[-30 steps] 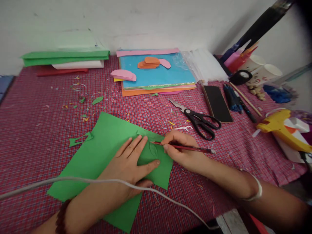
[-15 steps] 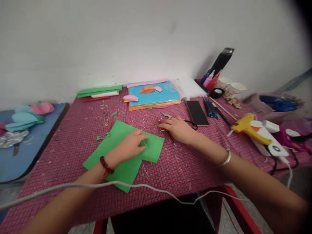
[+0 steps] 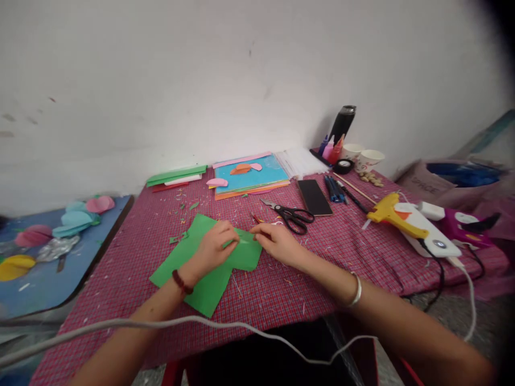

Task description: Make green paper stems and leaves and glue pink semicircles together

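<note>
A green paper sheet lies on the red checked tablecloth in front of me. My left hand rests on the sheet's upper part with its fingers curled, pinching the paper near its top edge. My right hand meets it from the right, fingertips closed on the same stretch of the sheet's edge. A red pencil lies loose on the cloth just beyond my hands. A white cable hangs across my forearms.
Black scissors, a black phone and pens lie behind my right hand. A yellow glue gun is at the right. Coloured paper stacks, cups and a black bottle line the wall. Paper flowers lie on the left blue table.
My right hand stopped drawing with the red pencil, laid it down near the scissors, and came back to the sheet's edge. My left hand curled from flat. The view pulled back.
</note>
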`<state>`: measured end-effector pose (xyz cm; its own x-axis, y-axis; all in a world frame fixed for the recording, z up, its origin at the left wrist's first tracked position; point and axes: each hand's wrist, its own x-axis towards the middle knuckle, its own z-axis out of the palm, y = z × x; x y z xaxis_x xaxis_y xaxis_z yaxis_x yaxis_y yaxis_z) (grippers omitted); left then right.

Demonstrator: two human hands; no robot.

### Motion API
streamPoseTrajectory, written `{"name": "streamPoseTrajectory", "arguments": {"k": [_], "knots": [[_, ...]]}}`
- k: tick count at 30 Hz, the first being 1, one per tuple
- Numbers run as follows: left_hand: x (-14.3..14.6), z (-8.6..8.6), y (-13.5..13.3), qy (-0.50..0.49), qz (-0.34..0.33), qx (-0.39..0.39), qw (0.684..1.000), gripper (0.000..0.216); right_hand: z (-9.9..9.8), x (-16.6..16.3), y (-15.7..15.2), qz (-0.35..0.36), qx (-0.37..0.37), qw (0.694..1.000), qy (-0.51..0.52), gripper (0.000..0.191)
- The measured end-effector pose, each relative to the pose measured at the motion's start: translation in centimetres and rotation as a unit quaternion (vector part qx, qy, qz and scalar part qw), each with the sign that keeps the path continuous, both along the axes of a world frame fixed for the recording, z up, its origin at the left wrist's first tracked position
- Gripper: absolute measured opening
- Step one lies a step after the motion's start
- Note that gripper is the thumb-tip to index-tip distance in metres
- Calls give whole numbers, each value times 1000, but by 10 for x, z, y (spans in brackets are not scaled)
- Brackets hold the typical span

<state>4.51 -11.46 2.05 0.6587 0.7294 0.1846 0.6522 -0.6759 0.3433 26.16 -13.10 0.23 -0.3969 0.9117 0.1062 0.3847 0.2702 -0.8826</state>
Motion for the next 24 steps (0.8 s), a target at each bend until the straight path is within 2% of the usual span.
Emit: {"name": "streamPoseTrajectory", "arguments": {"k": [3,6,9,12,14,16,19,24], "knots": [[-6,-3,-19,-62,-25,178,982,20,6,-6,-4,28,-113,991,59,25],[-8,-6,-24,-60,-69,244,965,19,12,-11,-5,59,-178,979,79,22],[-10,-4,-17,7,-71,243,967,21,7,-17,1,26,-197,978,58,13],[-14,-4,-10,80,-1,225,971,23,-9,-22,9,-18,-186,982,14,14],[-15,-7,-10,93,43,200,974,22,-17,-24,14,-25,-198,980,-17,15],[-11,-12,-17,83,51,173,980,22,-22,-27,17,-25,-218,975,-40,15],[-1,-21,-32,65,34,149,986,24,-22,-32,19,-26,-246,967,-60,17],[7,-30,-44,95,26,91,991,43,-9,-34,18,-12,-266,959,-99,20]]}}
